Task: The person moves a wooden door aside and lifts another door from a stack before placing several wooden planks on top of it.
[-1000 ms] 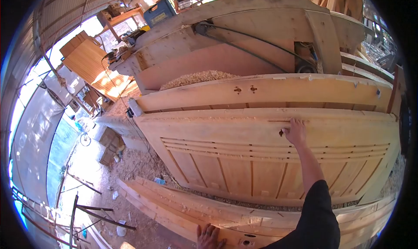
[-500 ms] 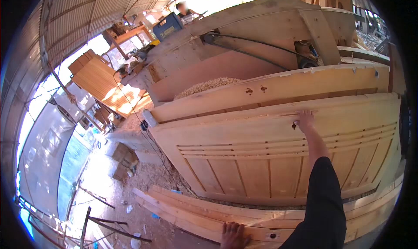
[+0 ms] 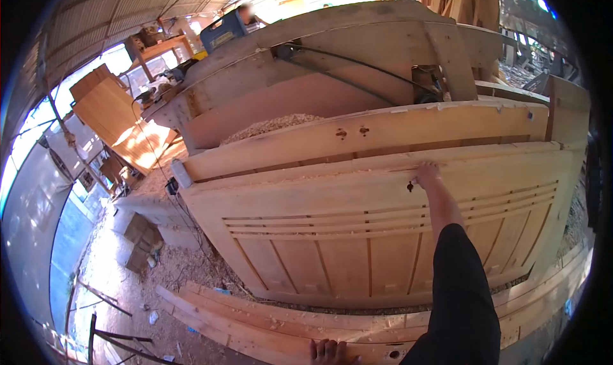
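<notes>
A pale wooden panelled door (image 3: 332, 202) stands on its long edge, with grooves and a dark keyhole. My right hand (image 3: 429, 173) is at its upper edge beside the keyhole, fingers bent and close together against the wood. Whether anything small lies under those fingers is hidden. At the bottom of the view my left hand (image 3: 329, 352) rests on long planks (image 3: 255, 323), its fingers slightly apart and partly cut off by the frame. Behind the panelled door stands another wooden board (image 3: 408, 130) with two cut holes.
Behind the boards is a large wooden bench (image 3: 357, 30) with a drive belt and a heap of shavings (image 3: 274, 125). A blue case (image 3: 222, 33) and a person (image 3: 249, 17) are beyond it. Concrete blocks (image 3: 137, 237) and a metal frame (image 3: 118, 335) stand left.
The view has shifted, so the door and bench appear farther left. My right hand stays at the door's upper edge near the keyhole, and my left hand stays on the planks, lower in view.
</notes>
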`<state>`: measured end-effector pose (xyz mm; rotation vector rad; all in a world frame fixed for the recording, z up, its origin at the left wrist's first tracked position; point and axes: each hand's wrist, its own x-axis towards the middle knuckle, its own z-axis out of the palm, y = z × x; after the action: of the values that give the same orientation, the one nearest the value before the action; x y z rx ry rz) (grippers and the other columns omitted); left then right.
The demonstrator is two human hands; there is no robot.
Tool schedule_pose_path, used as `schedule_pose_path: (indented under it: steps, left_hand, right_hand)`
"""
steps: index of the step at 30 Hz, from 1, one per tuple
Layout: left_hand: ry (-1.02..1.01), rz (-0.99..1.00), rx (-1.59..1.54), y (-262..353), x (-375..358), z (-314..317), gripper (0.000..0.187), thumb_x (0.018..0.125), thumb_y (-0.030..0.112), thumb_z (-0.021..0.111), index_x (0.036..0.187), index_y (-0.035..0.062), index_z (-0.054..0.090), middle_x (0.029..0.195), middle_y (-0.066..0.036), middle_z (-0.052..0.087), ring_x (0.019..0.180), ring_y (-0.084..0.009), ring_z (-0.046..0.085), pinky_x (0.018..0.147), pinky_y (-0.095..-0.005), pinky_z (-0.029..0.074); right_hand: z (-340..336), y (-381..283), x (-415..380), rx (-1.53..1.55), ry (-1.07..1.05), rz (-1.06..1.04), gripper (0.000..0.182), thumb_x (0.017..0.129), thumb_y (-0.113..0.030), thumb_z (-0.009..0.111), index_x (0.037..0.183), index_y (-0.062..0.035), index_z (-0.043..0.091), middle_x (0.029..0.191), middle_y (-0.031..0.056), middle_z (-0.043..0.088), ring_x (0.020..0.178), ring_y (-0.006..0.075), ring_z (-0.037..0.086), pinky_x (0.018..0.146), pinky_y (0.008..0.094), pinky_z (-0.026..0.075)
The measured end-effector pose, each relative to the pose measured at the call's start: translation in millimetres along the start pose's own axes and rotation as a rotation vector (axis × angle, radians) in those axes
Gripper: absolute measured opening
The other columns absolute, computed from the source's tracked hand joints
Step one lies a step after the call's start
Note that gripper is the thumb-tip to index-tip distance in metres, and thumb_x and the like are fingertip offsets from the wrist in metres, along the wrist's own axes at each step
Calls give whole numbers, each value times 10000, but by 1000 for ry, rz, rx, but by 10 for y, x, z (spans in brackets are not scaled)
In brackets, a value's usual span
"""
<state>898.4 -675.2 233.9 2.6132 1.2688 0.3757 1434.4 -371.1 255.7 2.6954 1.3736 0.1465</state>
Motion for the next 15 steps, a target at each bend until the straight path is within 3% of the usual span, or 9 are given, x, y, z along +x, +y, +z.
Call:
schedule_pose_path:
  steps: [7, 14, 15]
  left_hand:
    - [25, 34, -1, 58, 101, -49, 554, 771, 369, 681, 1165, 5, 540, 1163, -224, 486, 1177, -416, 431, 1092, -645, 214]
    - [47, 33, 19, -8, 49, 56, 621, 799, 372, 667, 1280, 25, 484, 1347, -220, 445, 1343, -428, 339, 1109, -651, 183]
    - [65, 48, 33, -37, 23, 89, 636, 805, 372, 665, 1308, 33, 472, 1381, -217, 427, 1368, -427, 316, 1114, -651, 170]
  right_hand:
    - [58, 13, 117, 110, 28, -22, 797, 742, -573, 747, 1284, -20, 556, 1285, 158, 599, 1290, 307, 497, 1075, 461, 370]
    - [22, 182, -190, 281, 266, -110, 696, 722, -564, 771, 1153, -37, 626, 1200, 157, 645, 1172, 305, 583, 1065, 437, 385]
    - [2, 180, -178, 304, 222, -110, 694, 723, -564, 769, 1157, -43, 625, 1196, 159, 646, 1174, 304, 583, 1065, 440, 384]
